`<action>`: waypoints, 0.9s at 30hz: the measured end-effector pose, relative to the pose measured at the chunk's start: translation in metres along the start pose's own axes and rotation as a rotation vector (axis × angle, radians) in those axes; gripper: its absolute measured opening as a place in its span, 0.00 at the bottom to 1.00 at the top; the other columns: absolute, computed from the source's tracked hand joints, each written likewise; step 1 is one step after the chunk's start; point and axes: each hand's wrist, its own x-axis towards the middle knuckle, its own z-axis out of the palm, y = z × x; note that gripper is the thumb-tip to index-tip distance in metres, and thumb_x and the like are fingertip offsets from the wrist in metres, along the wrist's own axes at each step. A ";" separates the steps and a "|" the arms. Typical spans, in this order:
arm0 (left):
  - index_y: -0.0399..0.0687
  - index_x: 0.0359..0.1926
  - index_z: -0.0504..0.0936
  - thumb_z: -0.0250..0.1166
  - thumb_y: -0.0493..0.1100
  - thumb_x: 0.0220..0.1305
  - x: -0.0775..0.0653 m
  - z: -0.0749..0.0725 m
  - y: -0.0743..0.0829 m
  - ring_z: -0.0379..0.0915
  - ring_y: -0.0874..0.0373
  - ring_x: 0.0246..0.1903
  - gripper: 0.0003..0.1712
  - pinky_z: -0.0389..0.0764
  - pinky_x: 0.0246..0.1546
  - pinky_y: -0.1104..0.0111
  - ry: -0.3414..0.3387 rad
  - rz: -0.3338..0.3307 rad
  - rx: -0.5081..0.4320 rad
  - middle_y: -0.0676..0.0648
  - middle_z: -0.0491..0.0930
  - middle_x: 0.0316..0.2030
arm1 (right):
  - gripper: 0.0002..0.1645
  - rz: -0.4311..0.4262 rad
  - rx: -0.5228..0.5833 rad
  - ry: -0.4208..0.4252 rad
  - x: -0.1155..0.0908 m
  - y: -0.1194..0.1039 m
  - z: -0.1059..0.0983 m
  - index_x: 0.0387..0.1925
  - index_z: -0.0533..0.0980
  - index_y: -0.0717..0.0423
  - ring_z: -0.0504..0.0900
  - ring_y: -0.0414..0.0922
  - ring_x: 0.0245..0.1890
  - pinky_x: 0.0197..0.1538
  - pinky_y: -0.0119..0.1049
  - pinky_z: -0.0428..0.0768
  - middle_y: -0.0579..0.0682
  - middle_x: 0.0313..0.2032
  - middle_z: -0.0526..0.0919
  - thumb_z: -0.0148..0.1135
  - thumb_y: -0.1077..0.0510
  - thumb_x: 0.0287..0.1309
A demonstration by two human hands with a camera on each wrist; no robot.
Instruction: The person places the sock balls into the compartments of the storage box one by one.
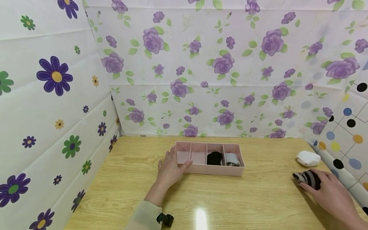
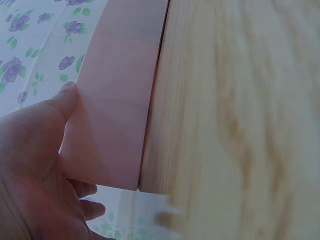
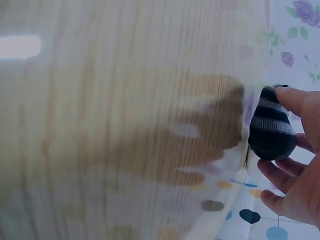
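A pink divided storage box (image 1: 214,170) stands on the table with a row of compartments. Its two left compartments are bare; the third from the left holds a black rolled sock (image 1: 214,158) and the rightmost a light grey one (image 1: 232,159). My left hand (image 1: 170,171) grips the box's left end, thumb over the front rim and fingers round the side; the left wrist view shows this hand (image 2: 35,165) at the box's corner. At the right, my right hand (image 1: 330,191) holds a rolled black-and-grey striped sock (image 1: 309,179) between thumb and fingers, also plain in the right wrist view.
A white rolled sock (image 1: 308,158) lies on the table just beyond my right hand. The wooden table (image 1: 258,204) is bounded by a purple-flowered sheet (image 1: 178,64) behind, a daisy-printed one on the left and a dotted one on the right.
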 end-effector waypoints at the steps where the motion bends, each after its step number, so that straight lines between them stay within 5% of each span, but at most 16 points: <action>1: 0.46 0.91 0.42 0.60 0.77 0.75 0.000 0.000 0.000 0.43 0.34 0.86 0.65 0.43 0.79 0.27 0.001 0.001 -0.001 0.39 0.48 0.88 | 0.50 0.001 0.005 -0.015 0.000 0.000 0.000 0.72 0.65 0.75 0.71 0.85 0.53 0.48 0.78 0.75 0.89 0.60 0.63 0.76 0.42 0.70; 8: 0.46 0.91 0.42 0.60 0.77 0.75 0.000 0.001 0.000 0.44 0.33 0.85 0.64 0.44 0.79 0.26 0.003 0.006 0.000 0.38 0.49 0.88 | 0.61 -0.017 0.024 -0.126 0.002 0.005 0.002 0.78 0.59 0.73 0.71 0.86 0.54 0.46 0.77 0.76 0.90 0.63 0.59 0.64 0.26 0.74; 15: 0.46 0.91 0.42 0.61 0.76 0.75 0.000 0.001 -0.001 0.44 0.33 0.85 0.64 0.45 0.78 0.26 0.006 0.005 -0.002 0.38 0.49 0.88 | 0.71 -0.055 0.036 -0.190 0.008 0.007 0.005 0.82 0.54 0.74 0.65 0.88 0.61 0.52 0.80 0.74 0.90 0.66 0.59 0.64 0.20 0.69; 27: 0.45 0.91 0.42 0.60 0.77 0.76 0.000 0.001 -0.001 0.44 0.33 0.85 0.64 0.45 0.78 0.26 0.006 0.008 0.006 0.37 0.49 0.88 | 0.68 -0.068 -0.004 -0.177 0.017 0.004 0.005 0.76 0.62 0.78 0.71 0.85 0.57 0.49 0.77 0.77 0.90 0.62 0.65 0.74 0.25 0.64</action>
